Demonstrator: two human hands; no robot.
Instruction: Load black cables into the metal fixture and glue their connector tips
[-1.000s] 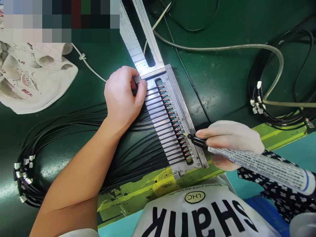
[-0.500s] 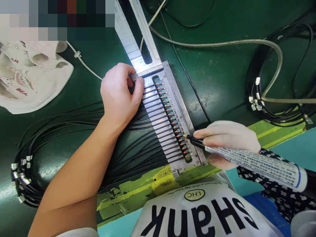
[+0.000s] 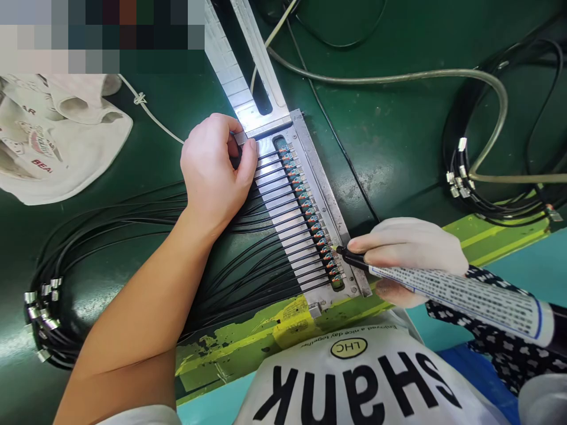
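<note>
A metal fixture [image 3: 305,236] lies at a slant on the green bench, its hinged slotted cover [image 3: 277,88] swung back. Several black cables [image 3: 283,221] lie side by side across it, ending in a slot as a row of small connectors with exposed coloured wires [image 3: 316,226]. My left hand [image 3: 217,159] is closed on the fixture's upper left edge, thumb pressed beside the topmost cables. In a white glove, my right hand [image 3: 411,248] holds a thick marker pen [image 3: 460,298] with a white printed barrel. Its pale tip touches or nearly touches connectors in the lower half of the row.
Black cables with metal plug ends [image 3: 42,307] coil at the left. Another cable coil [image 3: 460,177] lies at the right, near a grey hose [image 3: 398,77]. A white printed cloth [image 3: 66,147] lies upper left. A yellow-green strip [image 3: 239,336] runs along the bench's front edge.
The pen tip has moved slightly down the row towards me. My left hand stays in place on the fixture. The left coil's plug ends sit slightly further right.
</note>
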